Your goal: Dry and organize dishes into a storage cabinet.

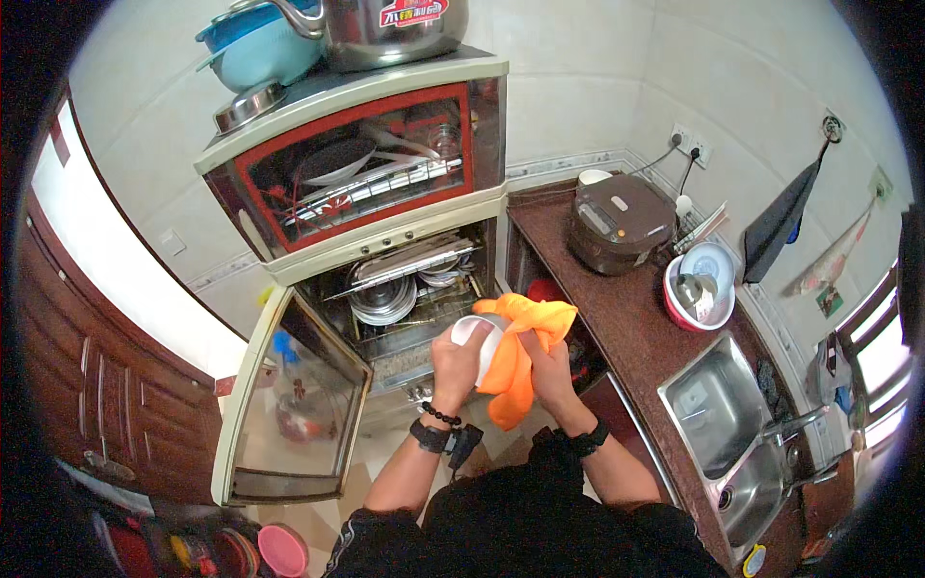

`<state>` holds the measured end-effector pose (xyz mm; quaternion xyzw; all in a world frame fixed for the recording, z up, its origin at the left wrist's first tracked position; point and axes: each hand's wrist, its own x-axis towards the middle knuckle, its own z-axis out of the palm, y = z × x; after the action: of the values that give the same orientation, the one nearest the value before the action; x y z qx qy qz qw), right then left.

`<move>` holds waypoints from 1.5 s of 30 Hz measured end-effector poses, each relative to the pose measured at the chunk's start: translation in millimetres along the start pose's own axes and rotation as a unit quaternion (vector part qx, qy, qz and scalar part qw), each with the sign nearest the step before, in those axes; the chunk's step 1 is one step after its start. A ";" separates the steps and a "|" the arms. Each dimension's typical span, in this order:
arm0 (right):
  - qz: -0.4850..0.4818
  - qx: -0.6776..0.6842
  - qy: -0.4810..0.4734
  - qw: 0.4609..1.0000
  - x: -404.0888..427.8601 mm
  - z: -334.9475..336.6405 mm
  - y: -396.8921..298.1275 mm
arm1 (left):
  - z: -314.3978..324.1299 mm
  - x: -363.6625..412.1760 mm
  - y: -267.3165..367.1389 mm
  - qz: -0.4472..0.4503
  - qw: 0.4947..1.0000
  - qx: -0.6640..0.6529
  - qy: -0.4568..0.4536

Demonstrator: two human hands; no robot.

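My left hand (454, 365) grips a white bowl (489, 352) by its side, the thumb over the rim. An orange cloth (517, 361) is bunched in my right hand (551, 368) and lies against the bowl's right side, covering part of it. Both hands are in front of the open lower compartment of a dish cabinet (383, 246). Inside that compartment, stacked plates and metal dishes (383, 292) stand on a wire rack. The fingers of my right hand are partly hidden by the cloth.
The cabinet's glass door (296, 404) hangs open at my left. On the right, a brown counter (614, 318) carries a rice cooker (621, 220), a basket with dishes (699, 285) and a double steel sink (723, 412). A large steel pot (397, 36) and plastic basins (267, 54) top the cabinet.
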<state>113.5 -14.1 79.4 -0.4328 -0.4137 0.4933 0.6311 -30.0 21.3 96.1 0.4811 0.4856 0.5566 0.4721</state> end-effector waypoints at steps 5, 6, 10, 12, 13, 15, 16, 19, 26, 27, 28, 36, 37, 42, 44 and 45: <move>-0.008 -0.094 0.017 0.995 -1.1 -0.7 1.3 | -5.8 1.7 -12.3 0.023 1.000 0.019 0.010; 0.007 -0.155 0.032 0.987 -2.7 -1.2 0.7 | -4.9 -0.2 -10.9 0.022 1.000 0.018 0.011; -0.004 -0.109 0.016 0.994 1.6 2.2 -12.8 | -1.9 -3.1 -5.0 -0.010 1.000 -0.018 0.003; 0.003 0.015 0.008 1.000 1.6 7.4 -7.6 | -4.9 0.5 -9.8 -0.011 1.000 -0.024 -0.009; 0.003 0.015 0.007 1.000 0.7 5.4 -6.5 | -7.8 5.2 -17.7 0.010 1.000 -0.027 -0.010; 0.042 -0.143 -0.012 0.989 -1.8 -1.7 -4.0 | -10.4 6.5 -18.7 0.030 0.999 -0.030 -0.011; 0.043 -0.144 -0.013 0.989 -3.9 -0.9 -2.9 | -10.7 4.1 -12.4 0.022 1.000 -0.021 -0.007; -0.056 -0.123 -0.007 0.991 -13.0 0.3 -2.8 | -17.1 8.2 -16.5 0.038 0.999 -0.002 0.021; -0.133 -0.212 0.070 0.966 -8.9 -1.0 0.1 | -15.7 -10.6 8.7 -0.055 0.993 -0.067 -0.086; -0.132 -0.213 0.067 0.966 -9.1 0.1 -1.6 | -17.3 -14.5 10.8 -0.072 0.974 -0.147 -0.154; -0.139 -0.232 0.095 0.958 -9.5 1.6 -4.8 | -19.9 -20.6 23.7 -0.101 0.965 -0.134 -0.199; -0.143 -0.389 0.154 0.897 -9.8 16.7 -41.2 | -20.0 -19.1 -3.5 -0.209 0.842 -0.426 -0.257; -0.122 -0.401 0.170 0.892 -9.9 15.9 -51.9 | -19.0 -18.7 -6.0 -0.211 0.845 -0.431 -0.236; -0.319 -0.494 0.026 0.808 -5.4 19.5 -41.2 | -9.9 -15.7 -20.8 -0.213 0.836 -0.443 -0.244; -0.290 -0.469 -0.053 0.832 -2.0 26.2 -22.0 | -1.1 -18.1 -32.3 -0.084 0.912 -0.338 -0.216; -0.240 -0.441 -0.084 0.861 -3.3 29.9 -18.5 | -2.7 -18.1 -26.9 -0.085 0.912 -0.339 -0.215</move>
<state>89.4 -15.8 105.2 -0.5104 -0.7303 0.1273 0.4358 -29.5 5.3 67.7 0.3566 0.1936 0.5290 0.7453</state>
